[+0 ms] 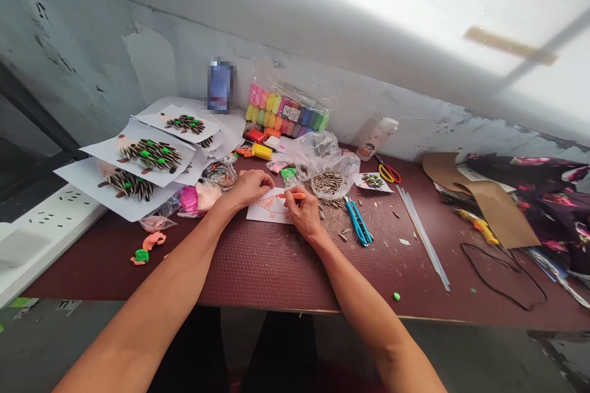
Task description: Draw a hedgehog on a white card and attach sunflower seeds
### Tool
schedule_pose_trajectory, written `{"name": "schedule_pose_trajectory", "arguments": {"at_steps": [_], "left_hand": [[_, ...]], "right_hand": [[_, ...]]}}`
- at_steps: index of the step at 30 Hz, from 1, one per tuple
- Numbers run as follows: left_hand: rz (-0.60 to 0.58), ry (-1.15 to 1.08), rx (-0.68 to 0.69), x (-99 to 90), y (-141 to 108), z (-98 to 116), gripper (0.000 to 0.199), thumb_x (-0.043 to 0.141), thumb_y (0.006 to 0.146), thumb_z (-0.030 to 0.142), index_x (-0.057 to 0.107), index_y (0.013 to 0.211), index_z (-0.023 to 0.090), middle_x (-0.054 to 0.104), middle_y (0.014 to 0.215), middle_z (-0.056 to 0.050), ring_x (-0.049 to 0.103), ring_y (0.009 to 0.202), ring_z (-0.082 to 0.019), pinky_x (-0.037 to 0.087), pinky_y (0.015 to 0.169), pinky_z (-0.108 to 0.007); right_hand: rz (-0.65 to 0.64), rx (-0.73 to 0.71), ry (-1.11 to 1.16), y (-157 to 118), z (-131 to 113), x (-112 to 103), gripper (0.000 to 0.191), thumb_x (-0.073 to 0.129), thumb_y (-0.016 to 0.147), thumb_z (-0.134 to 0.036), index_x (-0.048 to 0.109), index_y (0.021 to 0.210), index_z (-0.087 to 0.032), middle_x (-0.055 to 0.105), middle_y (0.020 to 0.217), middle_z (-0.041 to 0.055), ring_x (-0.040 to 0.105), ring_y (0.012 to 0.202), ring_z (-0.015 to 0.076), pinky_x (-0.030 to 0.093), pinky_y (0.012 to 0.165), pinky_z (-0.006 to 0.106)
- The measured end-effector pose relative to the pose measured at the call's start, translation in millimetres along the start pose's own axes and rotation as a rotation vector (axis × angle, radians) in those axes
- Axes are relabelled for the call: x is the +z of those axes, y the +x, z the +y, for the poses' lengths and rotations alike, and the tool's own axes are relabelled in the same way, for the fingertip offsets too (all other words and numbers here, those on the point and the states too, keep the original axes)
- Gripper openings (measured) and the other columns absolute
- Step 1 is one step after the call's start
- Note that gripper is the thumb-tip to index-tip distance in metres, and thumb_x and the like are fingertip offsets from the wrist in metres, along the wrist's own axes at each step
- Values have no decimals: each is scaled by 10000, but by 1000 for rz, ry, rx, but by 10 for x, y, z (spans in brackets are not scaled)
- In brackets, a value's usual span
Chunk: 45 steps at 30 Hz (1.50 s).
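My right hand [303, 214] is shut on an orange pencil [292, 196], its tip at a white paper sheet [267, 212] with an orange animal outline. My left hand [249, 189] rests on the sheet's upper left edge, fingers curved and gripping nothing. Both hands are on a maroon tabletop [258, 270]. Beside the sheet, on the left, stand stacked papers with seed-covered hedgehog pictures [152, 156]. To the right lie a plastic bag of sunflower seeds [328, 183], loose seeds [329, 202] and a blue craft knife [357, 221].
Packs of coloured modelling clay [286, 109] stand against the wall. Clay scraps [147, 247] lie at the front left. Red-and-yellow scissors [389, 174], long glue sticks [423, 236], a yellow glue gun [479, 227], cardboard [500, 215], floral cloth [534, 196] and a black cord [502, 273] occupy the right.
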<state>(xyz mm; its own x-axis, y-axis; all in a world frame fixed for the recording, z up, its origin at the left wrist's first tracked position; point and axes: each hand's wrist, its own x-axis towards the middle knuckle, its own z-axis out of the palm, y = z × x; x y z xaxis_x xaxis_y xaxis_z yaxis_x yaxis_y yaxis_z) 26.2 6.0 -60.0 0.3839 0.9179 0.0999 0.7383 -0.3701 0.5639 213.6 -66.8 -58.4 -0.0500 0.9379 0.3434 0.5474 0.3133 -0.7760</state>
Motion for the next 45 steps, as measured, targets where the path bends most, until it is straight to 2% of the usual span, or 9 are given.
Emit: {"name": "schedule_pose_trajectory", "arguments": {"at_steps": [12,29,35,45], "left_hand": [[6,6,-6,8,-3,4,246,584,817,213,805,922,235,811,981,-35,717,963,-248,480,921,-380],[5,10,-2,1,-5,13,261,577,811,233,810,928,236,812,981,-36,717,962,-255,491,924,-384],[12,18,-3,-2,-7,15,240,588,814,237,810,907,245,812,967,-29,714,933,-243,489,910,-368],[-3,17,-2,-7,-9,24,259,576,822,227,806,942,232,808,1009,-49,713,989,-260,480,935,-385]], "right_hand": [[-8,12,25,-6,-8,-13,320,498,926,-445,623,747,-211,615,619,-4,506,538,133,383,568,250],[-11,28,32,-4,-36,-20,307,498,913,-430,608,727,-212,623,611,-2,516,536,133,400,564,248],[86,25,-15,14,-9,-44,307,490,921,-406,550,679,-228,618,620,-1,525,553,137,405,584,256],[28,10,-19,7,16,-18,317,491,928,-435,612,740,-211,619,615,-2,509,534,138,387,571,261]]}}
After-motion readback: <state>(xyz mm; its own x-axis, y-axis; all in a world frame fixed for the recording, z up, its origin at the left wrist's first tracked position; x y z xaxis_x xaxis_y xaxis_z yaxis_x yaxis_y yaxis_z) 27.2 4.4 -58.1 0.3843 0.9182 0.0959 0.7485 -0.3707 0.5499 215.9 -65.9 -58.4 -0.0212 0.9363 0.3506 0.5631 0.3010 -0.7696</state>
